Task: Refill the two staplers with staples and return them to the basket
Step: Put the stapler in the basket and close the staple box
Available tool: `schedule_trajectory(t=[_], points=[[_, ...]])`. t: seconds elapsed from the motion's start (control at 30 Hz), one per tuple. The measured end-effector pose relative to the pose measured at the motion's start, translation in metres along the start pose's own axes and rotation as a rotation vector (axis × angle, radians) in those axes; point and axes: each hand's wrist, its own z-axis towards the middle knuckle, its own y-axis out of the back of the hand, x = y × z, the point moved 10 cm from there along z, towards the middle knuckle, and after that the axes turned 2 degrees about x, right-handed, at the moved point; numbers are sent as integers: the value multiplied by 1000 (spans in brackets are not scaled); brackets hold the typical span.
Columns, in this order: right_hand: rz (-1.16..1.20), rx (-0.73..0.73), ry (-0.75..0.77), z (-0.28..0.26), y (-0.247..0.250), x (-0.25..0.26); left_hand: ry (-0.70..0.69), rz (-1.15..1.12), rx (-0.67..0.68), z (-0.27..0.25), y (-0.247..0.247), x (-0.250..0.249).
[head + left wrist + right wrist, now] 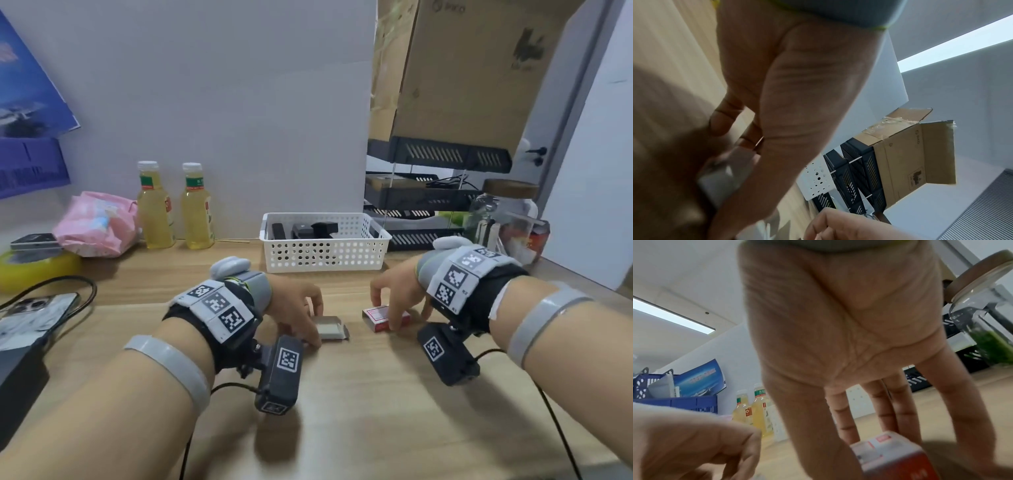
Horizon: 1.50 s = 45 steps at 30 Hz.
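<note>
A white perforated basket (325, 255) stands at the back of the wooden desk, and two black staplers (310, 229) lie inside it. In front of it, my left hand (301, 310) pinches the grey inner tray of a staple box (331, 329) between thumb and fingers; the left wrist view shows that tray (721, 177) blurred under the thumb. To the right, my right hand (392, 303) grips the red outer sleeve of the box (378, 317), which rests on the desk. In the right wrist view the thumb and fingers straddle the sleeve (898, 456). Tray and sleeve lie apart.
Two bottles of yellow drink (156, 209) and a pink packet (97, 224) stand at the back left. A yellow tape roll (37, 270) and a phone on a cable (34, 315) lie at the left. A black tray rack (428, 202) and a glass jar (507, 219) stand at the right.
</note>
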Motion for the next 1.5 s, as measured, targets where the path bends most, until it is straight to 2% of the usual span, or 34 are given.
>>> schedule_trajectory(t=[0.1,0.2,0.33,0.43,0.57,0.7,0.9,1.13,1.3,1.43,1.5], points=[[85,-83,20,18,4,4,-7,-29,-169,5,20,10],[242,-184,91,38,18,14,-26,-180,-302,11,37,30],[542,-225,196,62,26,24,-106,-530,-395,15,56,61],[855,-242,288,74,22,31,-184,-814,-452,13,58,82],[1161,-228,424,84,13,41,-235,-1019,-427,17,44,90],[1265,-254,470,89,12,45,-240,-1024,-417,18,42,96],[1313,-254,519,84,10,43,-248,-898,-472,11,42,93],[1316,-286,596,78,11,43,-228,-774,-467,8,39,84],[1385,-230,634,78,5,47,-250,-842,-438,6,35,82],[1473,-178,686,75,5,49,-300,-1009,-402,4,34,80],[1470,-165,705,73,6,53,-306,-1002,-397,4,34,78]])
